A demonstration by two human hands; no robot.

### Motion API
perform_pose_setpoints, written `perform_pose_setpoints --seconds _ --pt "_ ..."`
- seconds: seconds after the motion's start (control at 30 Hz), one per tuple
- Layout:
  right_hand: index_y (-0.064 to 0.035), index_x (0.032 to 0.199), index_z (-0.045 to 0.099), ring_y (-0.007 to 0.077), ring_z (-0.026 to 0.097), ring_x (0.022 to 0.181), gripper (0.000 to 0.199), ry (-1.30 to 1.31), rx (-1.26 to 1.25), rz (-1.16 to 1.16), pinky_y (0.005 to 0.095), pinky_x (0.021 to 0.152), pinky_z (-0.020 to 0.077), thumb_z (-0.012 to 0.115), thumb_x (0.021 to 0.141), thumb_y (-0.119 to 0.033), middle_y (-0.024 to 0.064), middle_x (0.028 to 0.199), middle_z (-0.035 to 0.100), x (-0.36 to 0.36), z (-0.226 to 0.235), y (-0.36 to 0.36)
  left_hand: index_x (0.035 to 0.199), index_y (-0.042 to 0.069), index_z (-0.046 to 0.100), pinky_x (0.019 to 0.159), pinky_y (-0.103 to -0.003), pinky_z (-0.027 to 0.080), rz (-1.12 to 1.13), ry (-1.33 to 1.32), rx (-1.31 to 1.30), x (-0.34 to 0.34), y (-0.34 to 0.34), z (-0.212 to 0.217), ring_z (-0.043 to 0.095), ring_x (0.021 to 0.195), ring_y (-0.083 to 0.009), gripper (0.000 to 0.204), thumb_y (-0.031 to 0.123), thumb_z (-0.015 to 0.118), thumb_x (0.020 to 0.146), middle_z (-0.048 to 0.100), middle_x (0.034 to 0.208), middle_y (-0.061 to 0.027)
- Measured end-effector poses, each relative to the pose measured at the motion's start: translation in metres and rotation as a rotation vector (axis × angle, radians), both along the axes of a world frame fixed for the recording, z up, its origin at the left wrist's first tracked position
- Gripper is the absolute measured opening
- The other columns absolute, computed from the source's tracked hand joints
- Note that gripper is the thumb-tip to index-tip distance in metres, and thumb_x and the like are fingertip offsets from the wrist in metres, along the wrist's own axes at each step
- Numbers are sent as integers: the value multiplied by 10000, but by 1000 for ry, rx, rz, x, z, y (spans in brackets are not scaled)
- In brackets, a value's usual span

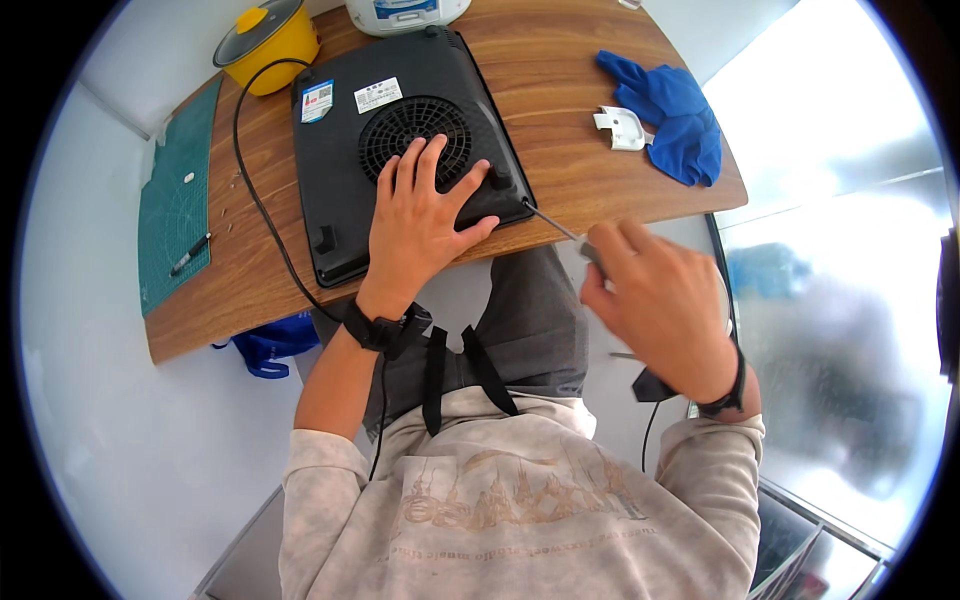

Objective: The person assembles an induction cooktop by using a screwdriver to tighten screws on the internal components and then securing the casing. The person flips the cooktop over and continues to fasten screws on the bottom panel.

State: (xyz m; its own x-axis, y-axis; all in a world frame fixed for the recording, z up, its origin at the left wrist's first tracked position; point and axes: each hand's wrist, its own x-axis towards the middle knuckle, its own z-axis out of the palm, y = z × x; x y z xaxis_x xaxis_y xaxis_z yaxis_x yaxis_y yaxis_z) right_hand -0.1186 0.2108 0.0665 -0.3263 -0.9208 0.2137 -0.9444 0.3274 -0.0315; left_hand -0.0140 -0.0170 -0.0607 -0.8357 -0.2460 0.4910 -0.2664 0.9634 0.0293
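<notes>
A black induction cooker (340, 150) lies upside down on the wooden table (560, 90), its round fan grille facing up. My left hand (420, 215) rests flat on its underside, fingers spread over the grille. My right hand (655, 300) grips a screwdriver (560, 228) whose thin shaft points at the cooker's near right corner. The tip touches that corner. The cooker's black cord (262, 215) runs off its back left corner and down over the table's front edge.
A yellow pot with a glass lid (268, 42) and a white appliance (405, 12) stand at the back. A green cutting mat (175, 200) with a black pen (190, 254) lies at the left. Blue gloves (675, 115) and a white plastic part (622, 128) lie at the right.
</notes>
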Motion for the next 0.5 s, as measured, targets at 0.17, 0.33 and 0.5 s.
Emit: perform_pose_setpoints --seconds 0.17,0.33,0.5 --pt "-74 970 644 334 650 706 181 -237 -125 -3 406 624 519 694 796 -84 84 883 662 -41 11 13 1379 310 625 1148 -524 338 -2 -6 13 -1 1 0 421 1382 -357 567 551 714 874 464 1458 -157" --pt "-79 983 711 298 674 847 219 -251 -80 72 416 828 538 729 768 -48 76 908 700 -74 12 9 1385 316 620 1150 -522 338 9 -26 7 -1 0 -1 416 1390 -358 569 561 708 878 459 1468 -157" --pt "-77 975 748 285 676 914 197 -169 -11 169 459 1136 405 710 788 -30 79 959 726 -97 9 0 1387 317 606 1143 -522 345 9 -22 -2 -1 1 0 423 1382 -358 580 571 705 876 458 1468 -151"
